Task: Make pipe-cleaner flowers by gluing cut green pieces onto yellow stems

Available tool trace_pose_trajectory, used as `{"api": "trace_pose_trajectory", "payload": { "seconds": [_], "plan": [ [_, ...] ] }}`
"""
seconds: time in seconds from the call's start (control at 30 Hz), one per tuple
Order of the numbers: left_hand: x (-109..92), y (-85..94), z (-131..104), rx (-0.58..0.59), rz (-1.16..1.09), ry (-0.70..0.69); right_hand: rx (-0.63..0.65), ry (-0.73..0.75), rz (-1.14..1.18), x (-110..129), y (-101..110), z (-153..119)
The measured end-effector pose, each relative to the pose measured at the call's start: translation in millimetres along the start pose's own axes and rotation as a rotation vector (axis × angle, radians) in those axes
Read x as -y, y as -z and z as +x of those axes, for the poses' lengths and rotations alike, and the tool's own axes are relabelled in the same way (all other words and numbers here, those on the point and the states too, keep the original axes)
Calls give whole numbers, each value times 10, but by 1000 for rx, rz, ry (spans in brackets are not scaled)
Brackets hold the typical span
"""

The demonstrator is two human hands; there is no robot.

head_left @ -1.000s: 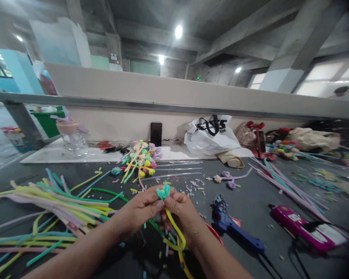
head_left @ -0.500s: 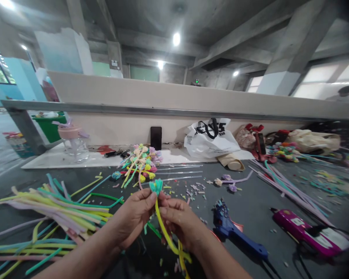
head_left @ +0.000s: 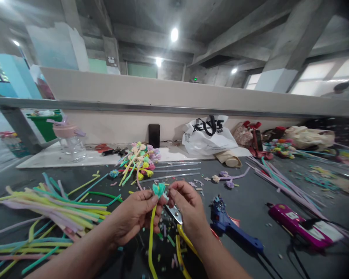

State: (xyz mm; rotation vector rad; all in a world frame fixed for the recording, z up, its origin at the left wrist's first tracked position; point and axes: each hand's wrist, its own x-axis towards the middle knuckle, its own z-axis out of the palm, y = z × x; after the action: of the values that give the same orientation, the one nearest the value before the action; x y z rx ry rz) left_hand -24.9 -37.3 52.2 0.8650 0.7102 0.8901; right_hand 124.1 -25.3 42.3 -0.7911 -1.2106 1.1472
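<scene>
My left hand [head_left: 135,211] pinches a small teal pipe-cleaner flower [head_left: 159,190] just below its head. A yellow pipe-cleaner stem [head_left: 151,240] hangs down from it. Close beside the flower, my right hand [head_left: 189,205] has its thumb and forefinger pressed together; whatever is between the tips is too small to name. Yellow-handled scissors [head_left: 176,215] show below and partly behind the right hand, and I cannot tell whether its other fingers touch them.
Loose pipe cleaners [head_left: 61,205] lie left, with finished flowers [head_left: 142,159] behind. To the right are a blue glue gun [head_left: 235,228] and a magenta tool [head_left: 299,224] with cords. A phone [head_left: 154,135], a white bag [head_left: 209,135] and a clear cup [head_left: 71,145] stand at the back.
My right hand has moved off the stem and up beside the flower head. The yellow stem now hangs straighter, and the scissors' metal part has come into view.
</scene>
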Motion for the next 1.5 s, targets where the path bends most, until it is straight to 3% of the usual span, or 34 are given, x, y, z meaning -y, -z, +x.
{"api": "trace_pose_trajectory", "payload": {
  "seconds": [0.13,0.23,0.5,0.83,1.1,1.2,1.4,1.5],
  "plan": [
    [13,7,7,9,19,15,36,309,-340,-2,17,-25],
    [34,38,24,17,29,13,68,439,-510,-1,27,-24],
    [70,80,44,18,57,-15,70,480,-619,-5,21,-27],
    [78,103,86,-64,160,-41,52,513,-708,-17,35,-7],
    [115,148,128,-92,210,-98,69,616,-807,-62,60,1],
    [127,157,134,-107,224,-110,57,581,-790,-59,47,-2],
    [141,154,151,-95,271,-120,21,231,-631,-59,10,34],
    [138,136,144,-106,331,-132,21,184,-614,-56,3,45]
  ]
}}
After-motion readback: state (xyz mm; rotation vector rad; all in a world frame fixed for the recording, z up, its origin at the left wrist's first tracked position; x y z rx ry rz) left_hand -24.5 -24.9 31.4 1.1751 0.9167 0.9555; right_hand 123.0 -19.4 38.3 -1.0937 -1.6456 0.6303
